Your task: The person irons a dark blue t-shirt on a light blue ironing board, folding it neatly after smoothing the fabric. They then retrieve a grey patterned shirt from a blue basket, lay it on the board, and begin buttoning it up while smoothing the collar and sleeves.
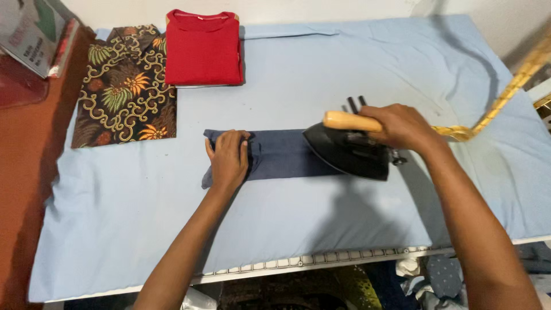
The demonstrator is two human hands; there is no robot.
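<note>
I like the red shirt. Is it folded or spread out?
Folded. The red shirt lies as a neat flat rectangle on the blue sheet, with no sleeves sticking out, beside the patterned cloth.

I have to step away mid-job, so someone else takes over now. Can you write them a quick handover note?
Left hand: flat on the left end of the folded dark blue cloth, pinning it.
Right hand: gripping the wooden handle of the black iron, which sits on the cloth's right end.
Done: patterned shirt and red shirt lie folded at the far left of the light blue pad.
Left: the blue cloth remains under the iron.
</note>
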